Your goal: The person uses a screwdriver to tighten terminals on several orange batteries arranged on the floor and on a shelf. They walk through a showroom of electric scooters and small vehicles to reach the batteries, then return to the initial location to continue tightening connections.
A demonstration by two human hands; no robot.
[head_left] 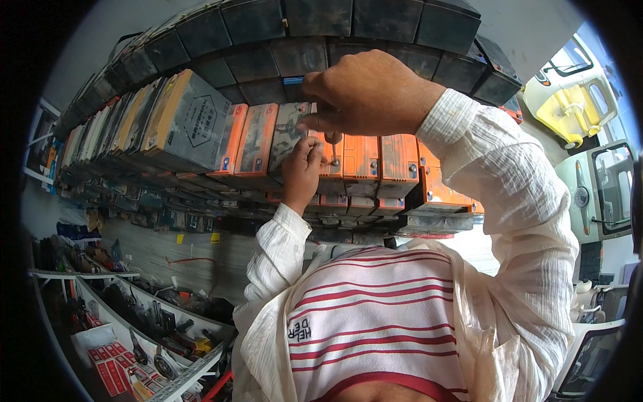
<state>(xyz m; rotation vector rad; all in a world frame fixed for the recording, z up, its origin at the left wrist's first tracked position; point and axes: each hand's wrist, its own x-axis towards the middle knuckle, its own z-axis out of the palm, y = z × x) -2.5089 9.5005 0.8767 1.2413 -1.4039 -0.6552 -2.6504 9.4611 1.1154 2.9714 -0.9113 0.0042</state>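
Observation:
Orange batteries [362,157] stand side by side in a row in front of me, their casings scuffed and dirty. My right hand [368,94] is closed above them, round what looks like a screwdriver [334,151]. Its handle is hidden in the fist. The thin shaft points down at a terminal bolt [335,162] on one orange battery. My left hand [303,171] is closed beside that bolt, thumb and fingers pinched together at the battery's front edge. Whatever the left fingers hold is too small or hidden to make out.
Dark batteries [318,19] are stacked behind the row. Large grey batteries [191,124] stand at the left. Shelves [157,321] with tools and small boxes fill the lower left. A yellow plastic container [569,114] and pale vehicle cab parts [583,194] stand at the right.

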